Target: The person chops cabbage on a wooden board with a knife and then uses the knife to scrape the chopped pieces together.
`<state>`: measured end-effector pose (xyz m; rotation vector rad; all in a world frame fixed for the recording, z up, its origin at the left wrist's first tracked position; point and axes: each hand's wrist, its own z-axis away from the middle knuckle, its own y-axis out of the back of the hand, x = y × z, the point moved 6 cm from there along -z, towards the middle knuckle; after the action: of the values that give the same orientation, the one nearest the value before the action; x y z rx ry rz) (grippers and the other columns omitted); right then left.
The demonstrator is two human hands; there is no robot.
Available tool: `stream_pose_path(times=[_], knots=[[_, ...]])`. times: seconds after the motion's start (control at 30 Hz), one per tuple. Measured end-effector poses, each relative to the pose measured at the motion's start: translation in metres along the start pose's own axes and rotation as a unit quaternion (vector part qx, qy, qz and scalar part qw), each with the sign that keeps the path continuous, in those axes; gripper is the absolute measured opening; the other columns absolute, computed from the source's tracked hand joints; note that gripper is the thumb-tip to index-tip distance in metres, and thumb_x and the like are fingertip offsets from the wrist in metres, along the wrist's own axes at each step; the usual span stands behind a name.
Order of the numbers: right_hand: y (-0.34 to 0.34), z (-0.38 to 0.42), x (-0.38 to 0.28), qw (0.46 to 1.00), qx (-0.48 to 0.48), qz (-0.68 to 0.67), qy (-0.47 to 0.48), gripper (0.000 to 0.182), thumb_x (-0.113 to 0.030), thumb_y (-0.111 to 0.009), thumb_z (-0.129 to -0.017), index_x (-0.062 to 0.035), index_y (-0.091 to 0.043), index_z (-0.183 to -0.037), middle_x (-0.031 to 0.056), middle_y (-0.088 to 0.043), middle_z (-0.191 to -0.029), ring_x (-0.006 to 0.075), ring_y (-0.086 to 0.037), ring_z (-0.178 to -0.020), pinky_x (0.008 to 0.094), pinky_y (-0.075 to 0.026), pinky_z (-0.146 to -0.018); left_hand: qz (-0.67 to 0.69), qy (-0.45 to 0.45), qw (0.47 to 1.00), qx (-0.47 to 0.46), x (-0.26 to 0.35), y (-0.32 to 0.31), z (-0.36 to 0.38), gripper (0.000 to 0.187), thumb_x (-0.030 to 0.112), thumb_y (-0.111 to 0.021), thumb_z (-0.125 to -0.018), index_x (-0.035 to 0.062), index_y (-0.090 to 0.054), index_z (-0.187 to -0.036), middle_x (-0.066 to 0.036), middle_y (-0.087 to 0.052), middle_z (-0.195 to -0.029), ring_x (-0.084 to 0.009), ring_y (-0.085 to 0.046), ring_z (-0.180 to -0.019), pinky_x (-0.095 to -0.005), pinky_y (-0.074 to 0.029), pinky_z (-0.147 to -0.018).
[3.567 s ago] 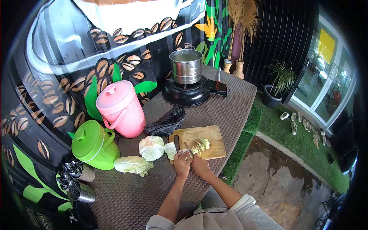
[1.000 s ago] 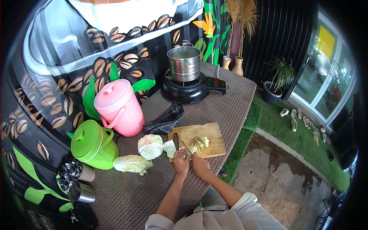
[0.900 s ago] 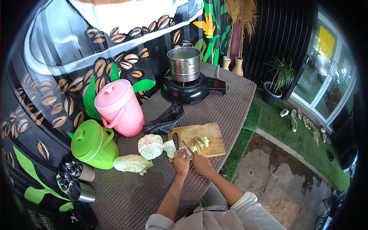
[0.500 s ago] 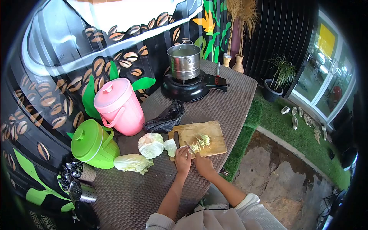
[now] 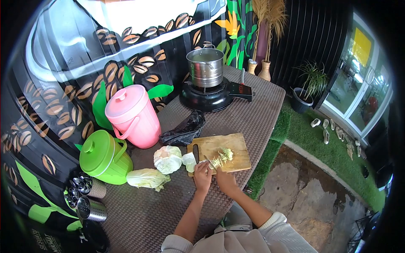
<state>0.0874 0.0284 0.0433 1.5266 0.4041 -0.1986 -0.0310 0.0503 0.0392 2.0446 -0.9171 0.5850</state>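
A wooden cutting board (image 5: pixel 238 152) lies on the table with a heap of shredded pale cabbage (image 5: pixel 226 154) on it. My right hand (image 5: pixel 226 180) is closed around a knife (image 5: pixel 209 162), its handle hidden in the grip and its blade slanting up toward the left. At the board's near-left edge, my left hand (image 5: pixel 203 176) has its fingers curled over a pale piece of cabbage, mostly hidden, beside the blade. Just left of that hand lies a loose cabbage leaf (image 5: pixel 189 161). A round cabbage (image 5: pixel 167 160) and a long napa cabbage (image 5: pixel 147 179) rest further left.
A steel pot (image 5: pixel 205 69) stands on a black portable stove (image 5: pixel 204 99) at the back. A black plastic bag (image 5: pixel 182 131) lies behind the board. Pink (image 5: pixel 137 120) and green lidded jugs (image 5: pixel 110 162) line the wall, with utensil holders (image 5: pixel 92 209) at left.
The view has shifted slightly. The knife blade now shows more plainly, tilted up between my hands; both hands stay at the board's near edge.
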Motion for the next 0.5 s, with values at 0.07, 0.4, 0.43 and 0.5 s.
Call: stream_pose_path(times=[0.07,0.4,0.43,0.5], knots=[[-0.007,0.003,-0.004,1.000,0.010,0.003,-0.023,0.016,-0.014,-0.050,-0.090,-0.0009,-0.045,-0.097,0.0229,-0.065,-0.071,0.0403,-0.067,-0.070,0.0494,-0.054,-0.059,-0.005,-0.001,1.000,0.001,-0.001,0.000,-0.002,0.020,0.003,-0.064,-0.079,-0.0047,-0.069,-0.097,-0.014,-0.068,-0.104,-0.0290,-0.059,-0.104,-0.0378,-0.048,-0.092],[-0.001,-0.004,-0.004,0.998,0.008,-0.057,-0.032,0.023,-0.020,-0.049,-0.093,-0.0008,-0.043,-0.104,0.0244,-0.065,-0.074,0.0428,-0.066,-0.072,0.0501,-0.054,-0.062,0.038,0.032,0.999,-0.002,-0.008,-0.005,0.003,0.022,0.003,-0.064,-0.079,-0.0048,-0.069,-0.099,-0.015,-0.068,-0.105,-0.0283,-0.058,-0.107,-0.0376,-0.047,-0.094],[0.003,0.003,-0.005,0.996,0.020,-0.070,-0.049,0.023,-0.020,-0.049,-0.093,-0.0010,-0.043,-0.104,0.0249,-0.065,-0.075,0.0431,-0.066,-0.073,0.0502,-0.054,-0.063,0.039,0.032,0.999,0.000,-0.009,-0.005,0.001,0.022,0.003,-0.064,-0.079,-0.0048,-0.069,-0.099,-0.015,-0.068,-0.105,-0.0283,-0.058,-0.107,-0.0376,-0.047,-0.094],[-0.008,0.000,-0.002,0.995,0.004,-0.078,-0.065,0.023,-0.020,-0.049,-0.093,-0.0012,-0.043,-0.105,0.0250,-0.065,-0.077,0.0434,-0.066,-0.075,0.0506,-0.054,-0.064,0.001,0.006,1.000,-0.013,-0.006,-0.004,0.000,0.022,0.003,-0.064,-0.080,-0.0048,-0.069,-0.099,-0.015,-0.068,-0.106,-0.0279,-0.057,-0.109,-0.0377,-0.047,-0.095]])
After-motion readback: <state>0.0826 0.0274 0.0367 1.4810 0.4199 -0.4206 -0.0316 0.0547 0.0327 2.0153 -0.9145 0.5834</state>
